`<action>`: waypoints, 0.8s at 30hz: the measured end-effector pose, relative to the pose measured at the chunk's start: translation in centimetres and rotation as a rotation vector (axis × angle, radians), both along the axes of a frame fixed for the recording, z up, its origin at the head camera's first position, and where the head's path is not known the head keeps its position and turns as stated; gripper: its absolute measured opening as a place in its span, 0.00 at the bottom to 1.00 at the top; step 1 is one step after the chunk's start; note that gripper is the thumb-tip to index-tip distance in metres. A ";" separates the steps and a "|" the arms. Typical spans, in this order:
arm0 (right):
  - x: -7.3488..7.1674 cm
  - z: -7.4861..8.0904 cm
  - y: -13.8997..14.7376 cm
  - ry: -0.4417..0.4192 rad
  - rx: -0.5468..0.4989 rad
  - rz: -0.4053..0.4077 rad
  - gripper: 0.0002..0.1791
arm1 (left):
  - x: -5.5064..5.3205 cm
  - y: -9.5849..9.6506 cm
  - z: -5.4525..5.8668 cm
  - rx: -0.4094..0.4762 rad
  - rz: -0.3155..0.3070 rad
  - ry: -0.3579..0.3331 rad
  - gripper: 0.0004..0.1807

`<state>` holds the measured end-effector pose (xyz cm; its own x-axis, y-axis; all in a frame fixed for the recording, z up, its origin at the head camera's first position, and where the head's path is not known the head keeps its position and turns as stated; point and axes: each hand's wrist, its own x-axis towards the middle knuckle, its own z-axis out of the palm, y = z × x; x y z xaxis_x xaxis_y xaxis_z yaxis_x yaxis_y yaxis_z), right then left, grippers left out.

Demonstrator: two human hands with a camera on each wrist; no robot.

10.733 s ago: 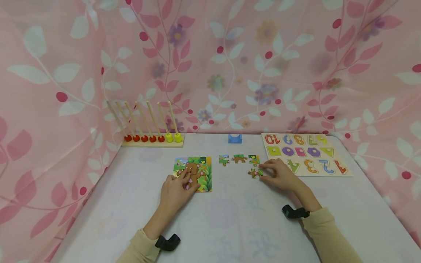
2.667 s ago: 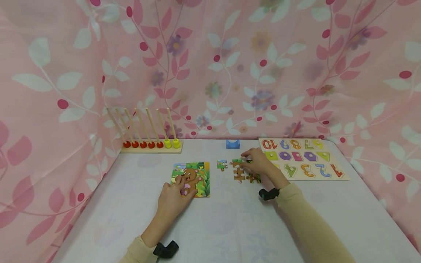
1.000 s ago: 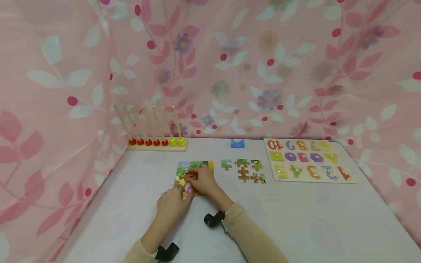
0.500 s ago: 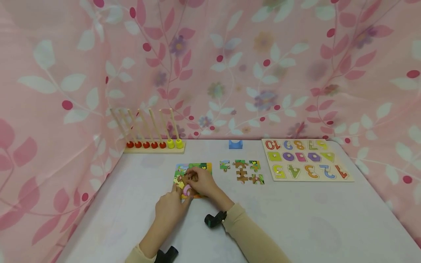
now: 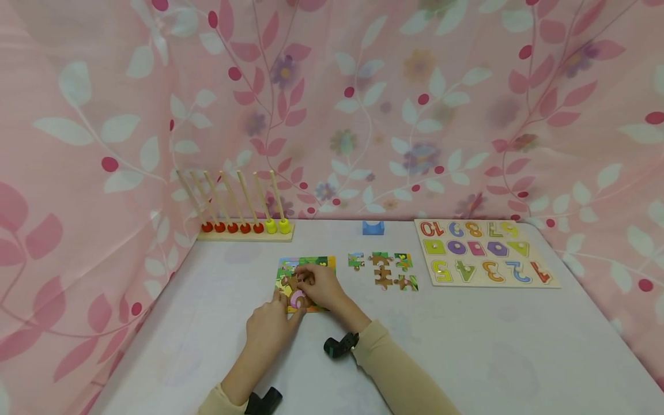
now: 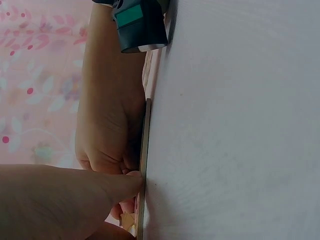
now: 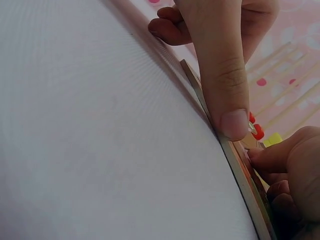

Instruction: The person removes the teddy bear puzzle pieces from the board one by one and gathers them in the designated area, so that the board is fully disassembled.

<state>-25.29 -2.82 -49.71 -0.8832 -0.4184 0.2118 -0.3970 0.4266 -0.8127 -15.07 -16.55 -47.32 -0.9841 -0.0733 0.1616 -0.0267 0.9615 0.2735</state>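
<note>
A square bear puzzle [image 5: 331,271] lies flat on the table in the head view, partly covered by both hands. My left hand [image 5: 270,325] lies at its near left corner, index finger on the left part and thumb along the near edge; the right wrist view shows that thumb [image 7: 234,122] pressing the board's edge. My right hand [image 5: 324,285] reaches over the middle of the puzzle. Its thumb and fingers pinch a small puzzle piece, seen as a tan piece [image 6: 127,220] in the left wrist view. Its printed side is mostly hidden.
Right of the puzzle lie several loose jigsaw pieces [image 5: 383,271]. A number-and-shape board [image 5: 487,276] lies at the right. At the back stand a blue block [image 5: 373,229] and a peg abacus [image 5: 244,236] with red and yellow beads. A pink flowered cloth [image 5: 337,115] hangs behind.
My right hand has moved left from the loose pieces to the bear puzzle. More loose pieces lie there than at first. In the last second both hands have barely moved.
</note>
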 end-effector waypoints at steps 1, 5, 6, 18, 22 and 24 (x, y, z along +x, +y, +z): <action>0.0 0.0 0.0 0.000 0.001 -0.003 0.14 | 0.0 0.0 0.0 0.002 0.003 0.002 0.30; 0.0 0.0 -0.1 0.006 0.002 -0.003 0.15 | 0.0 0.0 -0.1 0.008 0.012 -0.019 0.32; 0.0 0.0 -0.1 0.010 0.003 -0.003 0.15 | 0.0 0.0 0.4 0.014 0.017 -0.043 0.32; -0.2 -0.1 -0.1 0.060 0.046 0.006 0.15 | -0.1 -0.1 0.5 -0.010 0.006 -0.064 0.35; -0.4 -0.2 0.0 0.087 0.056 0.018 0.15 | -0.1 -0.1 0.5 -0.016 -0.002 -0.050 0.33; -0.4 -0.2 0.0 0.095 0.050 0.022 0.15 | -0.1 0.0 0.6 -0.014 -0.001 -0.038 0.32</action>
